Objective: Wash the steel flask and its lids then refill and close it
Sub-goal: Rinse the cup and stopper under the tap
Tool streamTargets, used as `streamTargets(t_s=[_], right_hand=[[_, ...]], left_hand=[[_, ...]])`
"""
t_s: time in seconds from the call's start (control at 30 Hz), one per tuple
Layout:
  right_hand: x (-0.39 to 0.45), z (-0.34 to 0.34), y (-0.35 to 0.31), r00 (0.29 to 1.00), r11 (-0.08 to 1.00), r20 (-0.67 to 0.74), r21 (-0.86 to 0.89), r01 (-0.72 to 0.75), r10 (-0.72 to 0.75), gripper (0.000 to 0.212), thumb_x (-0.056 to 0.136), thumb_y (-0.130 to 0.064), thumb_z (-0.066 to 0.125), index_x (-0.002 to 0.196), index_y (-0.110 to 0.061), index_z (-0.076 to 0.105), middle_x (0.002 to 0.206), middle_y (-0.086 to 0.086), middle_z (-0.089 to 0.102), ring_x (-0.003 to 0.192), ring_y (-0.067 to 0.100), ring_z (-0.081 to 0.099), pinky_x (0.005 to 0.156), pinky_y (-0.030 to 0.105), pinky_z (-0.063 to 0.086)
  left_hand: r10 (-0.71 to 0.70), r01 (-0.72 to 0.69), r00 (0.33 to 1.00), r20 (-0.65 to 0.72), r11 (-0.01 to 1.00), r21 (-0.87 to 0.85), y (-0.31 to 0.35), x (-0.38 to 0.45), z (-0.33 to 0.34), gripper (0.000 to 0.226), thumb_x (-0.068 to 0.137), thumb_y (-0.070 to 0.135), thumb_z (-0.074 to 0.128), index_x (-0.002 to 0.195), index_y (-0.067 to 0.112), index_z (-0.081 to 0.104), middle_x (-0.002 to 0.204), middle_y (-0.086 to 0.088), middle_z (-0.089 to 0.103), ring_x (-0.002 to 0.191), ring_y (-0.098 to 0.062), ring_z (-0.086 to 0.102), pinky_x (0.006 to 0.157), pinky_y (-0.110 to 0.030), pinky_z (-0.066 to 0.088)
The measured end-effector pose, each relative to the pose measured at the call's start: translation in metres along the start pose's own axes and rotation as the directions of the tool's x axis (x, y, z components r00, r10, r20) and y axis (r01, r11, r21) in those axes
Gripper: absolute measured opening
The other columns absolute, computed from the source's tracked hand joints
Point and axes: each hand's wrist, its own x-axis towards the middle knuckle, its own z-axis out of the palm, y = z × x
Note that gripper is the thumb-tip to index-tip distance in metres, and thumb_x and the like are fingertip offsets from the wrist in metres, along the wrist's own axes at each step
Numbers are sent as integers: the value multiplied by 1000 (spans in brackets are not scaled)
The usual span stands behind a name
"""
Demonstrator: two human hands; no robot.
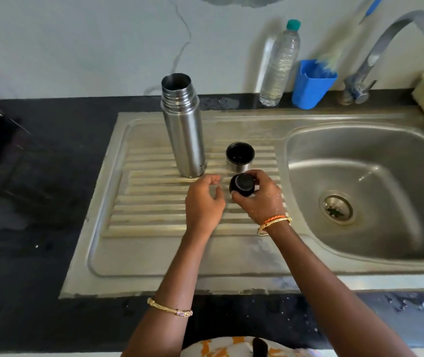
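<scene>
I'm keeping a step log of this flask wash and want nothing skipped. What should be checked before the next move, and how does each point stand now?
1. Steel flask upright and open on the drainboard: ok.
2. Black inner stopper held securely: ok, the right hand grips it.
3. Left hand free: ok, it holds nothing, fingers loosely curled.
4. Outer cup lid within reach, mouth up beside the flask: ok.
5. Tap running for a rinse: not ok, no water stream is visible.
6. Flask already refilled: cannot tell, its inside is not visible from here.
</scene>
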Motion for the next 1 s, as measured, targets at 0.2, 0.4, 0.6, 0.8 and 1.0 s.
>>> streamTargets(t_s=[0.2,0.4,0.6,0.8,1.0], right_hand=[[2,14,1,998,996,3,-55,69,-69,47,66,-17,79,108,-6,61,103,11,62,97,30,57,84,44,50],[3,18,4,997,995,34,-61,77,-75,48,70,-20,78,112,-8,60,106,10,59,101,28,55,85,42,50],[2,17,9,995,995,56,-58,82,-79,51,72,-21,79,116,-9,57,111,10,60,103,27,56,87,36,48],[2,-7,11,998,999,52,-36,22,-20,43,77,-26,75,115,-11,60,117,7,58,106,20,56,88,34,49],[8,-56,13,998,995,60,-96,-12,18,10,83,-14,66,91,-8,70,92,5,70,79,14,62,75,25,49]], left_hand=[[35,-36,997,65,999,15,-10,1,-5,23,86,5,58,104,14,68,102,4,70,99,-16,65,92,-38,50],[26,-31,995,93,998,53,-12,2,-6,22,86,9,59,104,17,68,102,7,71,98,-13,65,90,-39,51],[30,-40,995,97,995,96,-12,-2,-7,24,87,11,60,110,15,67,108,3,69,102,-16,63,90,-40,50],[38,-41,998,41,996,76,-4,-6,-8,23,89,8,59,110,10,66,110,-2,68,104,-17,63,93,-32,50],[140,-140,990,2,987,82,30,-13,0,19,90,10,59,108,9,65,104,-5,66,92,-18,63,82,-32,53]])
